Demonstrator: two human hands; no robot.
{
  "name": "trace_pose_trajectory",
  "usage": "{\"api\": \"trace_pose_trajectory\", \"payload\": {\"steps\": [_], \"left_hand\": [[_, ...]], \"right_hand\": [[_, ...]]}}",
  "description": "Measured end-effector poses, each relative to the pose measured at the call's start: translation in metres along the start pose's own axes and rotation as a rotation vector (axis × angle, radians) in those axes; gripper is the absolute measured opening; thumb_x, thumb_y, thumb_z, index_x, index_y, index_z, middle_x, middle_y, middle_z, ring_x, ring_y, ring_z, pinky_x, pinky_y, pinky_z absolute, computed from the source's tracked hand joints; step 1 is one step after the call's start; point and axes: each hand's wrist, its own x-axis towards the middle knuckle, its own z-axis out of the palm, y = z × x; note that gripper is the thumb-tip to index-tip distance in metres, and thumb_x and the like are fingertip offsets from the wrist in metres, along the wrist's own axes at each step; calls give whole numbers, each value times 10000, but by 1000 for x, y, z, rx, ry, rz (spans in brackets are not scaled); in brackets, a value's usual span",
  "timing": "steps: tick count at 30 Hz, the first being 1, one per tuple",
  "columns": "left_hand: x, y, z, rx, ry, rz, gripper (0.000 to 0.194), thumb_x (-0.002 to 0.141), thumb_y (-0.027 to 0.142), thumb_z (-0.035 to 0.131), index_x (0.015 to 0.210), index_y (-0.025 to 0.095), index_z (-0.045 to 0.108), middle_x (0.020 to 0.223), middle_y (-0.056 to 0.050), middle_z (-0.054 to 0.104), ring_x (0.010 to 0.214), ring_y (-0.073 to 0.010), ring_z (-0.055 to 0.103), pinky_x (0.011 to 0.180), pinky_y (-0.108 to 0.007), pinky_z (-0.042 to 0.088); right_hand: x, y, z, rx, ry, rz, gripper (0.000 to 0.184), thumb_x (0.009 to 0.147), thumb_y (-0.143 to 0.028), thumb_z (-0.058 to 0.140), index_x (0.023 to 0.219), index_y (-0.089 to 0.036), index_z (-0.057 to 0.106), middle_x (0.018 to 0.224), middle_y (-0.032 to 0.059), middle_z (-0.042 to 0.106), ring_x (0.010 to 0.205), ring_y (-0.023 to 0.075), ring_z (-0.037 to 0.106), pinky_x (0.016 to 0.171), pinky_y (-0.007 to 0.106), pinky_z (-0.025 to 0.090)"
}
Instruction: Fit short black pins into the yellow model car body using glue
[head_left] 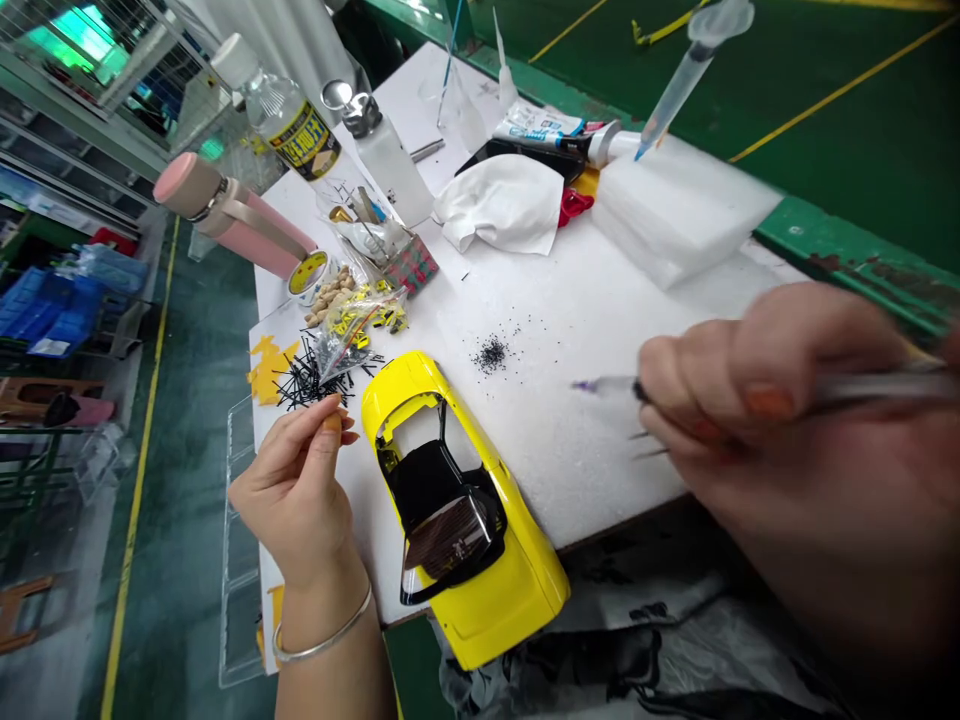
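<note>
A yellow model car body [480,560] with a dark tinted rear window lies on the white work board [570,330], its tail over the near edge. My left hand [300,490] hovers just left of it, thumb and fingertips pinched together on something too small to name. My right hand [765,400], blurred and close to the camera, grips a clear pen-like applicator [607,386] with a purple tip pointing left, plus thin tweezer-like prongs below it. A small pile of tiny black parts [491,354] lies between the car and the applicator tip.
Black sticks [307,380] and bagged parts [360,320] lie at the board's left. Behind stand a pink flask [232,215], bottles [300,130], a white cloth [502,205], a foam block [675,205], a glue tube [555,135] and a hanging syringe [682,75]. Green floor lies beyond.
</note>
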Motion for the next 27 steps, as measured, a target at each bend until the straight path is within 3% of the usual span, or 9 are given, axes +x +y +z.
{"api": "trace_pose_trajectory", "payload": {"steps": [4,14,27], "left_hand": [[1,-2,-1,21,19,-9,187,777,189,828,944,268,855,833,-25,737,723,-144,664,648,-287,552],[4,0,8,62,97,-69,220,694,173,830,903,235,854,776,-14,732,659,-119,654,604,-241,528],[8,2,10,159,112,-137,205,674,218,820,873,261,843,717,11,702,630,-117,622,610,-261,520]], "right_hand": [[16,15,3,103,-60,87,433,918,-504,657,605,-212,591,508,-33,267,487,122,248,368,213,187],[12,47,7,329,-88,152,358,957,-432,497,685,-205,551,533,-39,296,503,115,224,401,196,186],[12,51,4,400,-87,152,303,974,-426,486,746,-228,502,531,-54,295,491,119,213,429,222,182]]}}
